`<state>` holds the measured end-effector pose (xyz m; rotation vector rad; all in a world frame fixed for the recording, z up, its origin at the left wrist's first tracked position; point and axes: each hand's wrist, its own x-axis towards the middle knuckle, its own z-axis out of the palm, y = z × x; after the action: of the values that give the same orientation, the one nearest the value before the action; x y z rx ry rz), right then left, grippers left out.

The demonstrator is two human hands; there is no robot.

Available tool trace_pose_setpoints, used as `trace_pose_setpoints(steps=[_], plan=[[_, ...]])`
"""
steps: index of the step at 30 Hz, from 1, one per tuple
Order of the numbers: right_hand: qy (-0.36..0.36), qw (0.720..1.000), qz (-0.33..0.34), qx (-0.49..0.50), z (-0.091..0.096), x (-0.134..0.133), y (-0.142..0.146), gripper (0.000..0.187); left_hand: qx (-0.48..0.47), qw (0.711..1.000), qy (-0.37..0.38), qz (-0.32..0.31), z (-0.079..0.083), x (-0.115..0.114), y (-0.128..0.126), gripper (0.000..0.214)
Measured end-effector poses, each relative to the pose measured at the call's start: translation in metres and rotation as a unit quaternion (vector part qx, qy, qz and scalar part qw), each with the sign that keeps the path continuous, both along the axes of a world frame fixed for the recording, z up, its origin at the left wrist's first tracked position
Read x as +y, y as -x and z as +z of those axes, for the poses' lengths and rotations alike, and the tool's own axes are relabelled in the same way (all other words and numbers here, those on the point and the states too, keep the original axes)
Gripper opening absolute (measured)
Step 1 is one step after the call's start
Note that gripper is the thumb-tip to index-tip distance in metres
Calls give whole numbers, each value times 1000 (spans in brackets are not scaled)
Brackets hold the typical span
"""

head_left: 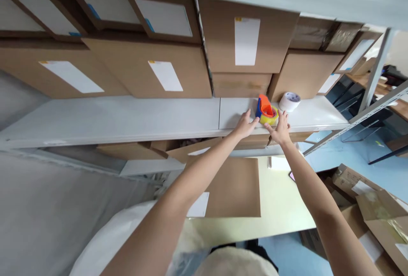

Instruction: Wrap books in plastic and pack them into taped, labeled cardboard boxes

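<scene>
Hands reach up together to a tape dispenser [266, 112] on the white shelf [127, 118], at about one o'clock from the middle of the view. Left hand [245, 126] lies at the dispenser's nine o'clock side, fingers loosely spread and flat toward the shelf, fingertips touching or just short of the blue part — which of the two cannot be told. Right hand [281, 130] sits at its five o'clock side, fingers open and fanned, tips against or just beside the yellow roll. Neither hand has closed round anything; the dispenser stands on the shelf board, so a grasp looks to be at its very start, with the closing and the lifting yet to be done.

Orange handle and blue frame rise over the yellow roll; the long axis seems to run from eleven o'clock to five o'clock, handle end toward the cartons, roll end toward the person — though the foreshortening makes this a judgement only.

Just beside it at two o'clock lies a white tape roll [289, 101], apart from both hands. Behind stand labelled brown cartons [248, 42]. Below the shelf, at six o'clock, a flat brown carton [234, 186] lies on a pale table [280, 203].
</scene>
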<state>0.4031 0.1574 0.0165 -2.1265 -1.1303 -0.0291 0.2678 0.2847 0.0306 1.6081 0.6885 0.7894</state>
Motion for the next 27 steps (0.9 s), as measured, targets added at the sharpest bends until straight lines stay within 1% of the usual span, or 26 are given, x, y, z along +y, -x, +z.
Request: trace_pose_setpoints(steps=[1, 2, 3, 4, 5, 6, 7, 8, 9, 10, 11, 12, 13, 14, 15, 16, 18, 20, 22, 24, 25, 27], plan=[[-4, 1000, 21, -21, -9, -17, 11, 86, 29, 996, -79, 0, -6, -5, 31, 54], [4, 998, 58, -33, -21, -38, 23, 88, 53, 988, -144, 5, -14, -11, 67, 57], [23, 994, 103, -31, -36, -62, 37, 91, 81, 979, -186, 18, -25, -17, 108, 59], [52, 987, 148, -14, -54, -90, 51, 95, 114, 971, -204, 50, -38, -23, 150, 62], [90, 978, 189, 18, -74, -118, 64, 101, 152, 964, -200, 92, -54, -29, 192, 66], [131, 964, 222, 59, -95, -146, 78, 110, 190, 957, -175, 134, -71, -35, 233, 71], [175, 949, 243, 100, -117, -171, 90, 120, 226, 949, -131, 176, -89, -41, 268, 76], [215, 934, 247, 140, -138, -194, 101, 130, 255, 940, -68, 214, -107, -46, 299, 81], [249, 922, 238, 178, -158, -211, 112, 137, 278, 933, 10, 227, -124, -52, 323, 84], [271, 912, 222, 212, -175, -224, 123, 142, 284, 928, 85, 227, -139, -57, 340, 85], [280, 906, 208, 238, -189, -231, 132, 147, 277, 923, 155, 218, -152, -62, 352, 87], [275, 906, 198, 254, -200, -234, 141, 146, 263, 918, 221, 197, -162, -67, 358, 91], [259, 909, 192, 264, -208, -232, 150, 140, 244, 915, 272, 173, -168, -72, 360, 94], [235, 916, 187, 266, -212, -227, 156, 130, 226, 911, 309, 152, -172, -77, 359, 96], [206, 925, 182, 263, -214, -221, 161, 117, 213, 910, 328, 140, -173, -81, 357, 96], [177, 933, 176, 257, -213, -214, 164, 103, 205, 911, 330, 138, -171, -84, 353, 95], [133, 946, 167, 244, -205, -203, 161, 78, 203, 917, 303, 160, -163, -89, 345, 95], [118, 950, 167, 235, -189, -200, 148, 59, 203, 929, 260, 169, -151, -91, 336, 96], [116, 951, 169, 230, -166, -202, 128, 48, 207, 945, 202, 151, -134, -93, 326, 95], [113, 956, 157, 218, -138, -207, 108, 47, 223, 957, 126, 139, -117, -96, 313, 89], [120, 961, 141, 205, -124, -209, 98, 49, 240, 957, 88, 140, -108, -99, 305, 83], [162, 969, 90, 162, -97, -211, 82, 54, 281, 948, 39, 145, -92, -106, 289, 71]])
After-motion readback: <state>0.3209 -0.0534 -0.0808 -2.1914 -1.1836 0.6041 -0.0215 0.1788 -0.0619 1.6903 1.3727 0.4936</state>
